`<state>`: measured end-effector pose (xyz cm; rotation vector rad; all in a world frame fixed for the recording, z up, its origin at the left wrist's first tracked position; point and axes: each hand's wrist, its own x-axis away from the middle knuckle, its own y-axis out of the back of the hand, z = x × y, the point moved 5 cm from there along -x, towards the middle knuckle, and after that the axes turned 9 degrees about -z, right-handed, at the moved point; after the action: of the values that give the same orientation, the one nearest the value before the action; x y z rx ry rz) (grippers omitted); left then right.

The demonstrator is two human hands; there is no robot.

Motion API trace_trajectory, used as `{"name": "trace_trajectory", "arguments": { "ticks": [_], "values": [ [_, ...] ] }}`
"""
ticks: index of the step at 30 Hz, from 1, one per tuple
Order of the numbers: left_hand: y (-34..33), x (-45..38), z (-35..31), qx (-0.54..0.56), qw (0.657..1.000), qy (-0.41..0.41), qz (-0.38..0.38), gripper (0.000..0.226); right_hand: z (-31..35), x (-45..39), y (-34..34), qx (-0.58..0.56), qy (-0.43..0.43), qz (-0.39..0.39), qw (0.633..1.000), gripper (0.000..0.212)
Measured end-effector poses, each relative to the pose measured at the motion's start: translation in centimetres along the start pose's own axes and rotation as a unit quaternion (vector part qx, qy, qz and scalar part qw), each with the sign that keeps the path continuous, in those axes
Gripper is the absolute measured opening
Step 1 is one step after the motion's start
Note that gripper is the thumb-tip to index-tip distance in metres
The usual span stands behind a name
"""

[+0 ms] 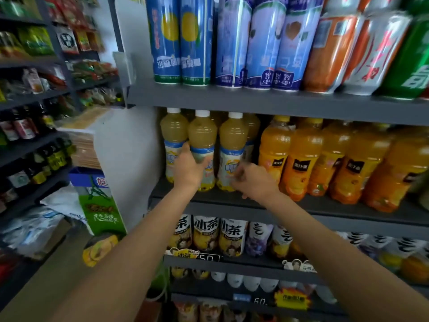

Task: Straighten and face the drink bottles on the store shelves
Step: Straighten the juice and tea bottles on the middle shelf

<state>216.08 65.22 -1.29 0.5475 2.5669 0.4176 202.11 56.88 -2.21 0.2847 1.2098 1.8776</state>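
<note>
Three pale yellow juice bottles with white caps stand at the left end of the middle shelf [348, 208]. My left hand [189, 169] grips the middle bottle [202, 135] around its label. The left bottle [173, 131] stands just behind that hand. My right hand [253, 180] is blurred, its fingers curled at the lower label of the right bottle [232, 140]; whether it holds the bottle is unclear. Orange juice bottles [301, 159] fill the shelf to the right.
Tall blue, orange and green bottles [232, 43] line the top shelf. Iced tea bottles [206, 233] stand on the shelf below. A green carton [99, 205] and stacked goods sit on the floor at left, beside snack shelves [34, 94].
</note>
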Motion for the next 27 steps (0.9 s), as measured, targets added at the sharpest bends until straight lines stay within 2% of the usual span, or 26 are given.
{"name": "trace_trajectory", "arguments": {
  "ticks": [3,5,7,12,15,20,24,27],
  "values": [
    [0.6,2.5,-0.8,-0.025,0.994,-0.014,-0.108,0.058,-0.8,1.3,0.6,-0.017,0.018,0.022,0.999,0.027],
    [0.7,4.3,-1.6,-0.002,0.983,-0.037,-0.178,0.052,-1.7,2.2,1.7,-0.025,0.021,0.025,0.999,0.029],
    [0.0,5.8,-3.0,0.031,0.978,-0.074,-0.192,0.044,-2.9,3.1,3.3,-0.023,0.026,0.019,0.999,0.027],
    [-4.9,10.5,-10.2,0.073,0.975,-0.18,-0.105,0.037,-7.4,6.7,8.7,-0.02,0.032,0.019,0.999,0.023],
    [-9.5,14.5,-14.4,0.084,0.973,-0.204,-0.07,0.035,-12.9,9.9,13.4,0.002,0.001,-0.003,1.0,0.022],
    [-20.2,25.1,-22.2,0.125,0.972,-0.198,0.036,0.033,-26.3,18.0,23.2,0.036,-0.088,-0.029,0.995,0.027],
    [-29.2,36.7,-29.5,0.128,0.954,-0.233,0.14,0.032,-37.8,25.8,31.2,0.06,-0.15,-0.079,0.984,0.023],
    [-34.9,44.3,-34.4,0.135,0.94,-0.228,0.214,0.03,-46.0,32.0,35.9,0.062,-0.217,-0.083,0.971,0.017]
  ]
}}
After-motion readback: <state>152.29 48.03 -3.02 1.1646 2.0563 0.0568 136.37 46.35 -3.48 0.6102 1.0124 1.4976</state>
